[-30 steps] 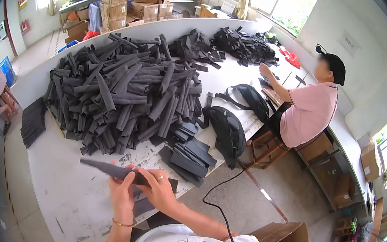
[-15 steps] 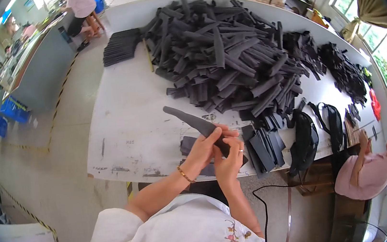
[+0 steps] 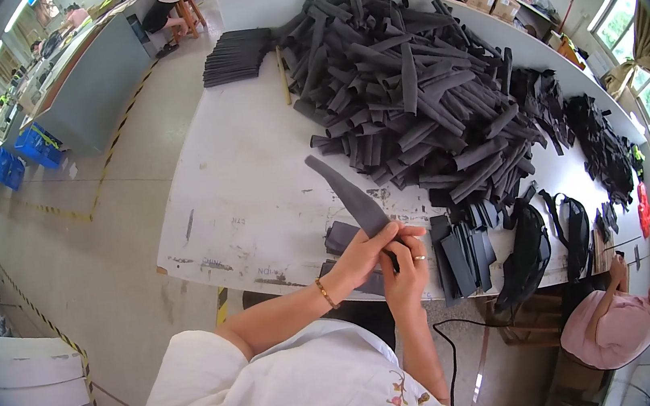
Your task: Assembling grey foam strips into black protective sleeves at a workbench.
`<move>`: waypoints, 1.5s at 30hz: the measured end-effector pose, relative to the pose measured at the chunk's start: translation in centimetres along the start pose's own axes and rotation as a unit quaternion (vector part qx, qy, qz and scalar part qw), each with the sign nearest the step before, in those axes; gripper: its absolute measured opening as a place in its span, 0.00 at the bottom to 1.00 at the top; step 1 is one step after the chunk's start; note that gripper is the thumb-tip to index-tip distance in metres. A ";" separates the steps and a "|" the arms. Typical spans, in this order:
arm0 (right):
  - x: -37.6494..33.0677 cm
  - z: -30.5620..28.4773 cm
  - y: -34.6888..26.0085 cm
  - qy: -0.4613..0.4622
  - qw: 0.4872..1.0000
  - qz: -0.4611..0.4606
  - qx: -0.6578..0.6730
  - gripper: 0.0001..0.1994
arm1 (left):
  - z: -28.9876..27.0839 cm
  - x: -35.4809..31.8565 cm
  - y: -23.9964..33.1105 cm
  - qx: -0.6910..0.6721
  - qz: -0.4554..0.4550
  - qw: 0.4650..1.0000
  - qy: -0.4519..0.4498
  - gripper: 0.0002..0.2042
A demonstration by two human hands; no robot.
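Above the near edge of the white table [image 3: 233, 182], both hands are closed around the lower end of a dark grey, curved strap-shaped piece [image 3: 346, 191]. Its free end tapers up and away to the left. My left hand [image 3: 365, 253], with a beaded bracelet at the wrist, pinches it with the thumb on top. Fingers of my right hand [image 3: 405, 274], one wearing a ring, are bent against the same end, which they partly hide. Flat dark pieces [image 3: 340, 237] lie on the table beneath my hands. A row of dark flat pieces [image 3: 465, 257] rests just right of them.
A large heap of dark strap-shaped pieces [image 3: 408, 87] covers the table's far middle. At far left stand a neat stack [image 3: 234, 57] and a thin stick [image 3: 284, 78]. Black bags [image 3: 523, 253] lie to the right, near a seated person in pink [image 3: 609, 322].
The view has shifted, so the table sits differently in it. The held piece now points more steeply away, and my right fingers have curled further in at its lower end.
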State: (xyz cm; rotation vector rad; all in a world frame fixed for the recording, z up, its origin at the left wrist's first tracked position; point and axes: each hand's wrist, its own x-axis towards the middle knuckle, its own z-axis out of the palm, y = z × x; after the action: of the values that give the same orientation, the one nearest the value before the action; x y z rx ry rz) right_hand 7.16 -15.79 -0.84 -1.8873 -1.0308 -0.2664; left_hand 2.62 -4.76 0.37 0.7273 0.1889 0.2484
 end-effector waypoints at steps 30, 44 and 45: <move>2.5 -3.6 -0.6 -0.035 0.991 -0.131 0.004 0.11 | 1.8 0.3 3.2 -0.082 0.102 0.990 0.053 0.13; 2.9 -3.1 -0.1 -0.051 0.989 -0.141 0.008 0.11 | 0.8 0.1 1.6 -0.108 0.092 0.990 0.002 0.12; 2.9 -3.1 0.0 -0.055 0.988 -0.142 0.006 0.11 | 0.8 0.0 1.5 -0.109 0.091 0.990 0.005 0.13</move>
State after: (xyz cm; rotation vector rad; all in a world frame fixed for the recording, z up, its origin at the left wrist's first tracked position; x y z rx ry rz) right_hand 9.64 -16.69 2.46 -1.7583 -1.3755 -0.3214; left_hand 2.62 -4.17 1.97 0.5255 0.1020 0.4386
